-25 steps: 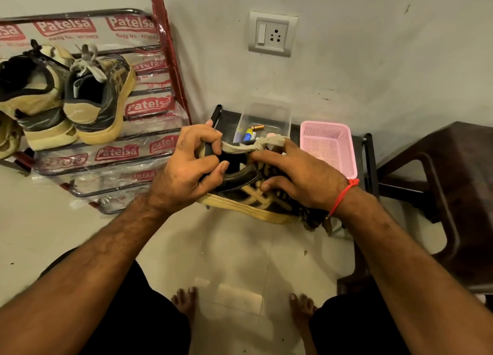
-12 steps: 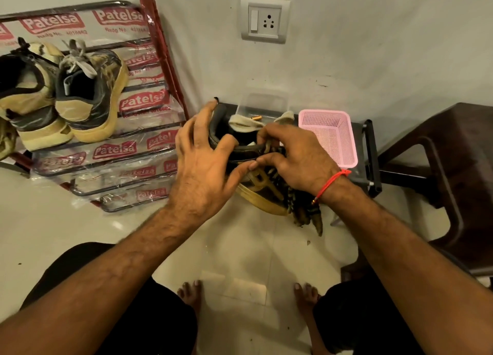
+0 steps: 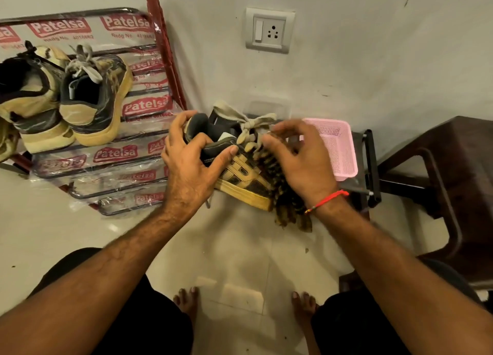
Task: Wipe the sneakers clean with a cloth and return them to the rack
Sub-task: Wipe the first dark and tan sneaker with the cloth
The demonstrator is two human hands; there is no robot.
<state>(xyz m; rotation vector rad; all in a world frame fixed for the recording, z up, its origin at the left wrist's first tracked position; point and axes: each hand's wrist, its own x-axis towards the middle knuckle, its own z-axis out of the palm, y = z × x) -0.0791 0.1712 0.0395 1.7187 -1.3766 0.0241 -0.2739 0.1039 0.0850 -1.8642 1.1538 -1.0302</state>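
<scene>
The left hand [image 3: 186,165] grips the sneaker [image 3: 240,167] at its heel collar, right of the rack [image 3: 128,151]; toe pointing right and down; the right hand [image 3: 301,162] presses a cloth [image 3: 288,208] there, fingers curled.

pink basket [image 3: 336,146] beside dark chair [image 3: 458,173]; wall socket [image 3: 270,30] above.

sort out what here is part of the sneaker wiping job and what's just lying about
Part of the job:
- sneaker gripped by the left hand
- patterned cloth under the right hand
- two sneakers on the rack

Just lying about:
- pink basket
- wall socket
- brown chair
</scene>
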